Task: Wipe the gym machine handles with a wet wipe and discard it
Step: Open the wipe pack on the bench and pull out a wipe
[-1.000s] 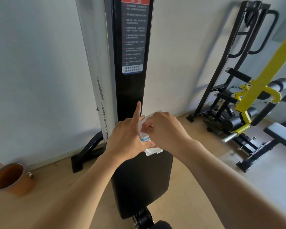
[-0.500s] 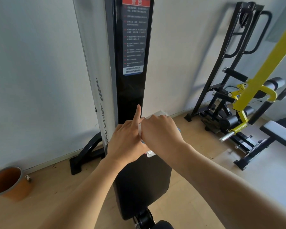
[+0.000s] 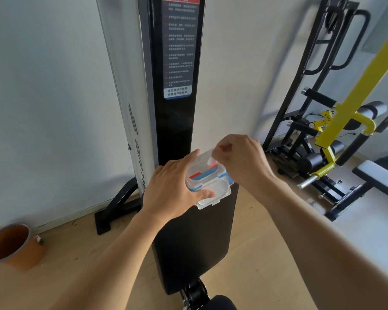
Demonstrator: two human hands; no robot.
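Observation:
My left hand (image 3: 170, 191) grips a wet wipe pack (image 3: 205, 177) with a clear plastic lid, blue rim and red label, held in front of the tall black gym machine column (image 3: 177, 121). The pack's lid flap (image 3: 215, 195) hangs open toward me. My right hand (image 3: 238, 162) is just above the pack's opening, thumb and fingers pinched on a small bit of white wipe (image 3: 211, 161) at the opening. No machine handle is clearly in view.
An orange bin (image 3: 11, 245) stands on the wooden floor at the lower left by the white wall. A black and yellow weight machine (image 3: 336, 135) and a bench (image 3: 379, 177) fill the right side. A warning label (image 3: 178, 48) is on the column.
The lid flap is now open and hanging down. My right hand has lifted off the pack and moved up and right, pinching at the opening. My left index finger no longer points up.

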